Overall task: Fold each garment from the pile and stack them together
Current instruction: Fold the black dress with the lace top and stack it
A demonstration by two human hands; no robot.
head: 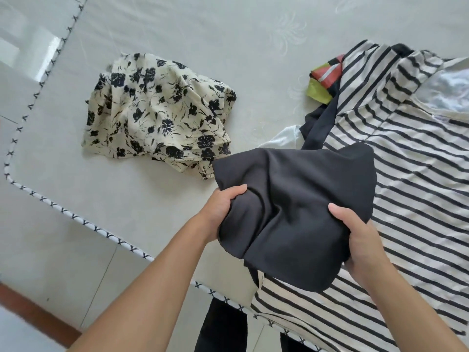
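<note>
A folded black garment [294, 214] is held up over the near edge of a mattress [203, 47], gripped on both sides. The left hand [223, 212] is curled around the garment's left edge, with the thumb laid over the top of the cloth and the fingers hidden beneath it. The right hand [360, 240] grips the right edge in the same manner, thumb on top and fingers tucked under the fabric. The black cloth is bunched into soft creases between the two hands, and its far corners spread out flat. Beneath and to the right of it, a large cream garment with black stripes [411, 174] is spread across the mattress, its lower part hanging past the edge. Further back in that pile, a multicoloured piece in red, white and yellow-green [324, 80] is seen, along with a strip of another black cloth [319, 125] and some white fabric [444, 92] (how many separate items are there cannot be told). Well to the left, apart from the pile, a cream garment with a black floral print [157, 110] is laid in a loosely folded heap on the mattress; its near corner is just beside the held black garment. The mattress edge is trimmed with white piping marked with black crosses [61, 212]. A tiled floor [50, 262] is visible below.
</note>
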